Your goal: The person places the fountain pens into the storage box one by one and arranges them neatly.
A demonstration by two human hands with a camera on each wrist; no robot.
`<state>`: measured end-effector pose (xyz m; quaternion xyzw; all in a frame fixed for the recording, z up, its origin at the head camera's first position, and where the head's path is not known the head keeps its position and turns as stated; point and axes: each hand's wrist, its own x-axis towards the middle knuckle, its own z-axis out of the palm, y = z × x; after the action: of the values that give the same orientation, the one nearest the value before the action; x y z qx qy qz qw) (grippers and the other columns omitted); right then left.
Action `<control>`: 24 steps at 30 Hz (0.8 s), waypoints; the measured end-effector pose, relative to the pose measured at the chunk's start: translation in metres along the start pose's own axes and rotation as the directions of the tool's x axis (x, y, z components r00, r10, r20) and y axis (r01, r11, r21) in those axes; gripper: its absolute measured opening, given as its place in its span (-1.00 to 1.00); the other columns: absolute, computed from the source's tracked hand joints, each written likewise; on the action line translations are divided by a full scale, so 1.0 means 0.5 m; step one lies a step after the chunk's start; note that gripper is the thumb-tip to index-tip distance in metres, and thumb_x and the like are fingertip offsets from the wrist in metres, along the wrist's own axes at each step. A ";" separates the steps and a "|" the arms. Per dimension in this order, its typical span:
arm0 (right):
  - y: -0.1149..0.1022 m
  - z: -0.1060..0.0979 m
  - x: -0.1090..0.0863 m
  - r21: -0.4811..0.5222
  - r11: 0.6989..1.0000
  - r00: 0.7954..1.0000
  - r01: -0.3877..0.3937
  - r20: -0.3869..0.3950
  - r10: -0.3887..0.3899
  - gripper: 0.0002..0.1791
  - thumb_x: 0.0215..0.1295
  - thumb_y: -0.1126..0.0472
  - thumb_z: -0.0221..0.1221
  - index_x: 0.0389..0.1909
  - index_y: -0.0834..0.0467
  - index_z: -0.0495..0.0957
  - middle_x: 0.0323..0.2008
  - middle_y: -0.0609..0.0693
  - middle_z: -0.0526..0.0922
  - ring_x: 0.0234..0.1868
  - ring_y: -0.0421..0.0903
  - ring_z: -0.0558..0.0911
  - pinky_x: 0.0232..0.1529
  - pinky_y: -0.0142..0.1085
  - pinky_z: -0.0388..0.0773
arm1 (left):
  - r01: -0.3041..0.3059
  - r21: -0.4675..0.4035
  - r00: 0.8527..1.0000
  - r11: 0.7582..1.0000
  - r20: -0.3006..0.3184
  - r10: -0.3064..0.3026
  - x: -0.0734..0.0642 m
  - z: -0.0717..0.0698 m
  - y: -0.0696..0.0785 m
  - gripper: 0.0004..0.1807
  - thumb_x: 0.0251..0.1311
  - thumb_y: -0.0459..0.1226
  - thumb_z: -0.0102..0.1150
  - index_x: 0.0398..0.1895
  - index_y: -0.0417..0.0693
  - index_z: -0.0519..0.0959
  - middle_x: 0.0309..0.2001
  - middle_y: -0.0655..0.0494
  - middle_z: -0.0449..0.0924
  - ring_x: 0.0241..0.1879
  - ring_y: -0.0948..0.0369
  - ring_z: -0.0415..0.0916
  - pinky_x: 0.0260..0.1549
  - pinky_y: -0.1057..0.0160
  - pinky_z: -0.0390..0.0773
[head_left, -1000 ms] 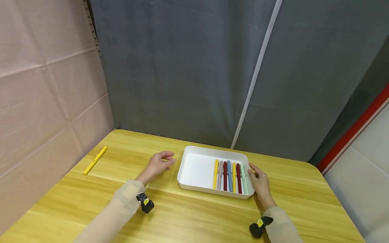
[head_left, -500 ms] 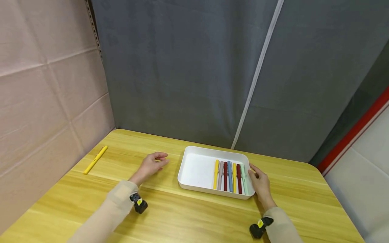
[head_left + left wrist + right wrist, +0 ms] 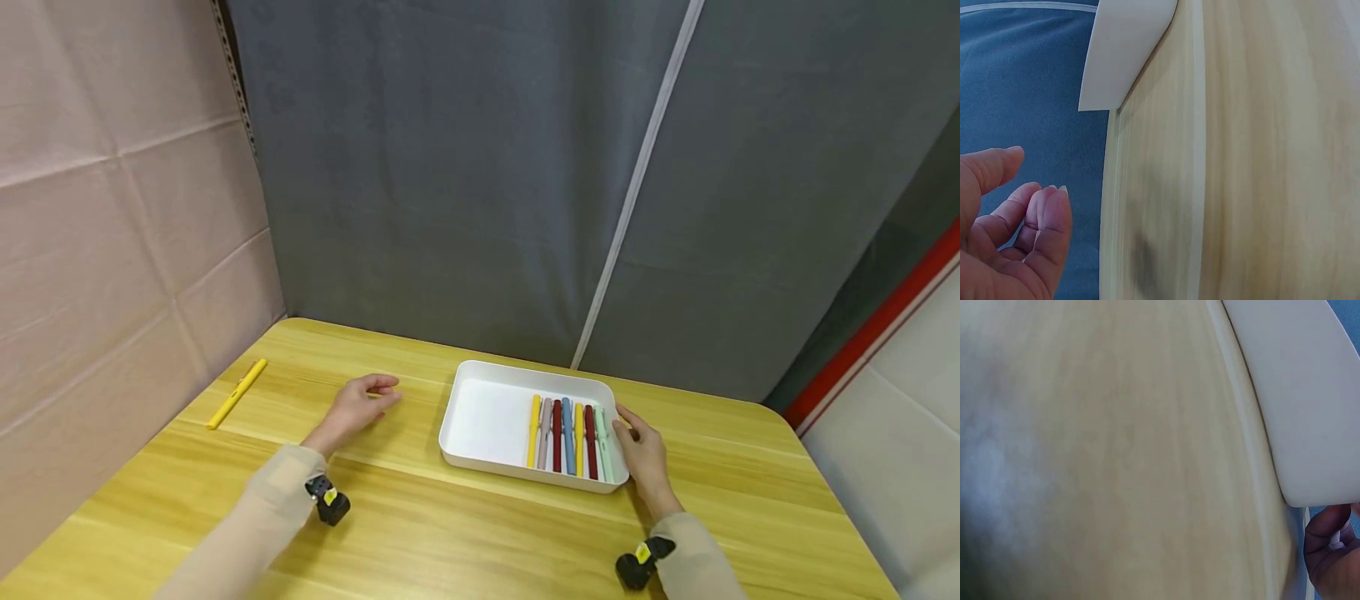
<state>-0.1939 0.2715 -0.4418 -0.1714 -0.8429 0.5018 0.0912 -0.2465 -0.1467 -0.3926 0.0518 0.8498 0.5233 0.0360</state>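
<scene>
A white tray (image 3: 491, 421) sits right of the middle on the table. Side by side in its right half lie several pens, running from a yellow pen (image 3: 533, 431) to a mint-green pen (image 3: 603, 443), with mauve, dark red and blue between. My right hand (image 3: 642, 458) holds the tray's right end at the rim; in the right wrist view its curled fingers meet the tray's corner. Left of the tray, my left hand (image 3: 356, 408) hovers over the table, fingers loosely bent and holding nothing. A lone yellow pen (image 3: 237, 394) lies at the far left.
The wooden table (image 3: 450, 533) has rounded back corners. Behind it hangs a dark grey curtain (image 3: 450, 208), close to the tray's back side. A pale pink covering (image 3: 112, 292) borders the left edge, near the lone pen. White panelling (image 3: 900, 417) stands at the right.
My left hand has drawn leftward, away from the tray and closer to the lone yellow pen. The right hand, tray and pens stay in place.
</scene>
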 end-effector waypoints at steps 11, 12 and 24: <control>-0.002 -0.003 -0.001 0.006 1.000 1.000 0.013 -0.010 -0.013 -0.54 0.44 0.15 -0.04 0.31 0.16 0.33 -0.09 0.21 0.49 -0.26 -0.13 0.39 -0.42 -0.49 0.38 | 0.005 0.041 1.000 0.999 -0.022 -0.005 0.001 -0.031 -0.017 -0.56 0.26 -0.24 0.14 0.12 -0.34 0.46 -0.05 -0.16 0.51 -0.15 0.14 0.48 -0.28 0.30 0.56; -0.002 -0.003 -0.001 0.005 1.000 1.000 0.012 -0.009 -0.012 -0.54 0.44 0.14 -0.05 0.31 0.16 0.33 -0.08 0.21 0.48 -0.25 -0.13 0.38 -0.42 -0.49 0.38 | 0.002 0.049 1.000 0.999 -0.022 -0.001 0.000 -0.034 -0.018 -0.57 0.26 -0.24 0.13 0.11 -0.35 0.45 -0.06 -0.16 0.51 -0.16 0.15 0.48 -0.29 0.30 0.55; -0.004 0.000 0.000 -0.003 1.000 1.000 0.015 -0.011 -0.015 -0.53 0.44 0.12 -0.04 0.32 0.15 0.32 -0.03 0.22 0.47 -0.19 -0.07 0.38 -0.39 -0.51 0.36 | -0.004 0.120 0.999 0.993 -0.051 0.010 -0.003 -0.072 -0.025 -0.57 0.27 -0.23 0.12 0.11 -0.34 0.45 -0.08 -0.15 0.50 -0.21 0.16 0.47 -0.35 0.36 0.52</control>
<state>-0.1945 0.2709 -0.4399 -0.1678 -0.8445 0.4988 0.0995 -0.2499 -0.1845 -0.3874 0.0432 0.8802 0.4725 0.0090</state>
